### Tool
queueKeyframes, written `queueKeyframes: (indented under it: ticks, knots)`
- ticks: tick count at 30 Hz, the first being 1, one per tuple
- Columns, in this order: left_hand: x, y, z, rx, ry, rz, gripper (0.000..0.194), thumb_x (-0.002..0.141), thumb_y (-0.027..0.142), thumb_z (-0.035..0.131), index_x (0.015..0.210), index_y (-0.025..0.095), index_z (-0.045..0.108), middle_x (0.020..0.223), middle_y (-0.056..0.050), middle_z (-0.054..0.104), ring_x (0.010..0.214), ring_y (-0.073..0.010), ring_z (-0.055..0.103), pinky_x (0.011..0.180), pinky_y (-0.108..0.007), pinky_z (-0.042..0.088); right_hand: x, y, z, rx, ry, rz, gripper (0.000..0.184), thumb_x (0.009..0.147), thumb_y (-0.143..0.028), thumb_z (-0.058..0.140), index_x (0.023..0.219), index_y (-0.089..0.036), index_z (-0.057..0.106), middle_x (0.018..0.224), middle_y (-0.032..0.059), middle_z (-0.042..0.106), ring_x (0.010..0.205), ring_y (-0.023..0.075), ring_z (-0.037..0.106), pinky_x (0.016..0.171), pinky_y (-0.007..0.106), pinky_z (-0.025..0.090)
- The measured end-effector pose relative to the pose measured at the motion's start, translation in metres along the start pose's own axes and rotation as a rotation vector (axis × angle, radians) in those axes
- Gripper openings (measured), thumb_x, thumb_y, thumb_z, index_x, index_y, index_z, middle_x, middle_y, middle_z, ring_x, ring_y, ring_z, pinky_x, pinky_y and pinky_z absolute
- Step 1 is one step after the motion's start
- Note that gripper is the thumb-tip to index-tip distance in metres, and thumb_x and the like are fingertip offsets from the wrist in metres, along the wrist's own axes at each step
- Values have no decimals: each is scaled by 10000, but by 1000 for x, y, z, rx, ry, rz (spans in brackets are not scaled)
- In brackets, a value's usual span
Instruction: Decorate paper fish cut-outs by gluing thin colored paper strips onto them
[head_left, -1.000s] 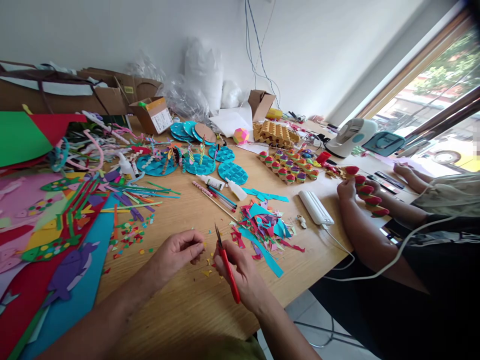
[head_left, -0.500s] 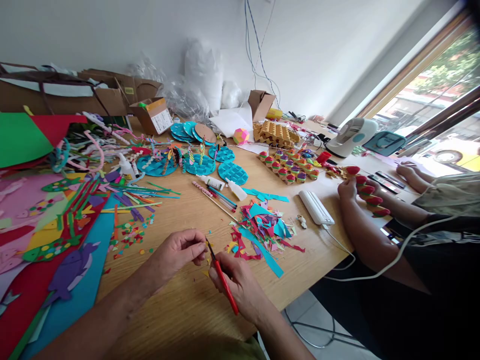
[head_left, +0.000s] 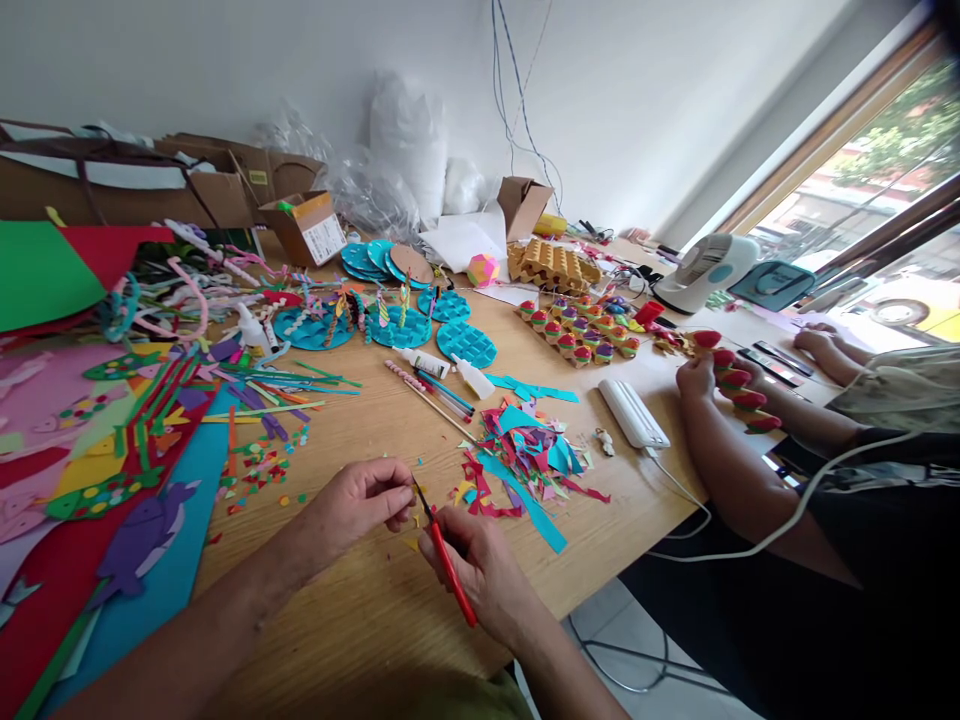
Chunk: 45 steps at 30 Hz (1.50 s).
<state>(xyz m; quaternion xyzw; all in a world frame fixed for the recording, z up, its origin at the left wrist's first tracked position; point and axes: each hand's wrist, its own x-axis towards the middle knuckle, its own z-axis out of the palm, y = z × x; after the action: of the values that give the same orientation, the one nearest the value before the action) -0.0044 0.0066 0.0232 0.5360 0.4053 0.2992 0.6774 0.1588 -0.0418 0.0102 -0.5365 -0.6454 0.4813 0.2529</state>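
1. Here's the left hand (head_left: 375, 497), in from seven o'clock, back of the hand up, fingers curled and thumb nearly meeting the forefinger. It's a close pinch, right at the tip of the scissors; whatever might be between those fingertips is too small to tell.
2. Over to the right hand (head_left: 480, 568), forearm rising from five o'clock, fingers wrapped closed around the red-handled scissors (head_left: 450, 572). Those blades point to eleven o'clock, tip just beside the left fingertips, above the wooden table (head_left: 337, 610).
3. At one o'clock from the right hand, a tangled heap of paper scraps (head_left: 525, 455), blue, red and purple all mixed together!
4. Near twelve o'clock from the scissors, well apart, lies a white glue bottle (head_left: 474, 379).
5. Swing to nine o'clock of the left hand: a purple paper whale (head_left: 142, 540), partly over blue paper (head_left: 180, 560).
6. And at two o'clock, beyond a white device (head_left: 632, 414), a co-worker's hand (head_left: 696, 382) grips a row of red-topped pieces (head_left: 733, 380).
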Motion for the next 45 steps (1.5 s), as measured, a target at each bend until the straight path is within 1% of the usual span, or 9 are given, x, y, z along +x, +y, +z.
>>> queueKeyframes:
  ticks: [6, 11, 18, 24, 27, 31, 35, 45]
  knots:
    - [1, 0, -4, 75, -29, -26, 193, 695, 342, 543, 684, 151, 524, 598, 31, 509, 570, -101, 465, 575, -235, 396, -1, -1, -2, -1, -3, -1, 267, 809, -304, 458, 590, -177, 373, 539, -63, 297, 509, 68, 267, 453, 203, 210]
    - [2, 2, -8, 92, -85, -57, 185, 673, 337, 553, 677, 154, 525, 590, 39, 508, 556, -97, 464, 570, -232, 398, -4, 0, -3, -20, -14, 6, 286, 796, -310, 489, 581, -179, 354, 541, -64, 285, 513, 69, 252, 448, 203, 199]
    - [1, 9, -14, 141, -146, -109, 132, 703, 285, 545, 692, 154, 538, 601, 51, 498, 576, -94, 467, 575, -215, 399, -6, 3, -5, -69, -18, 8, 323, 798, -347, 517, 581, -177, 349, 541, -66, 284, 514, 68, 249, 444, 200, 190]
    - [2, 16, -15, 156, -169, -168, 136, 690, 288, 570, 683, 153, 559, 602, 46, 510, 575, -98, 472, 559, -208, 402, -8, 4, -9, -141, -28, -7, 325, 798, -341, 522, 581, -178, 344, 527, -69, 300, 502, 66, 253, 445, 206, 189]
    - [2, 16, -16, 140, -169, -160, 138, 695, 290, 566, 682, 154, 553, 601, 45, 504, 580, -100, 473, 569, -212, 406, -8, 2, -11, -147, -44, -16, 299, 805, -331, 508, 595, -179, 359, 537, -67, 324, 504, 68, 267, 450, 204, 203]
    - [2, 13, -17, 115, -178, -137, 170, 713, 317, 553, 683, 151, 533, 617, 42, 498, 589, -101, 472, 580, -219, 409, -8, -2, -13, -126, -103, -35, 237, 830, -298, 467, 641, -180, 385, 573, -63, 368, 525, 71, 317, 475, 197, 234]
    - [4, 8, -17, 120, -194, -120, 175, 719, 327, 549, 687, 157, 517, 622, 51, 483, 587, -97, 471, 586, -220, 408, -7, -4, -13, -99, -134, -4, 239, 846, -297, 442, 646, -179, 385, 571, -62, 370, 525, 70, 313, 477, 197, 231]
    - [6, 2, -15, 91, -167, -107, 194, 701, 341, 544, 698, 149, 517, 629, 42, 501, 567, -93, 469, 571, -228, 405, -5, 0, -8, -63, -99, 19, 265, 832, -293, 463, 616, -180, 357, 547, -68, 327, 514, 66, 274, 460, 192, 216]
